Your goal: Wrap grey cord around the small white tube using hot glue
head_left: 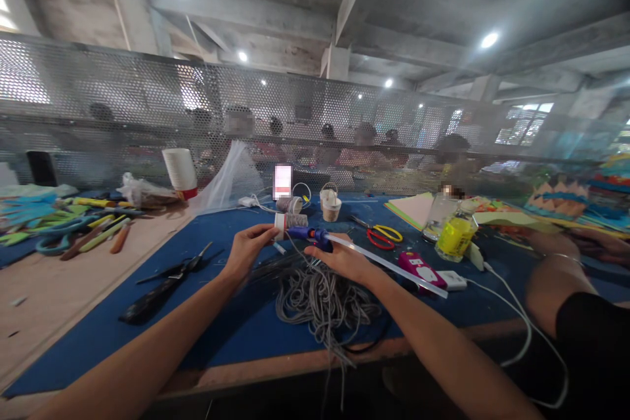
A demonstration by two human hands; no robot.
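My left hand (253,246) pinches a small paper cup (280,224) lying on its side, its far part wrapped in grey cord. In my right hand (344,259) is a blue glue gun (311,236), its nozzle pointing left at the cup. A long clear glue stick (388,261) sticks out of the gun's back end toward the lower right. Beneath my right hand a loose heap of grey cord (325,308) spreads over the blue mat and hangs past the table's front edge. The fingers of my right hand are partly hidden behind the gun.
Behind the cup stand a lit phone (283,182) and a small cord-covered basket (331,207). Red-and-yellow scissors (384,236), a pink case (418,270) and a yellow bottle (455,236) lie or stand rightward. Black pliers (165,285) rest left. Another person's arm (556,275) reaches in at right.
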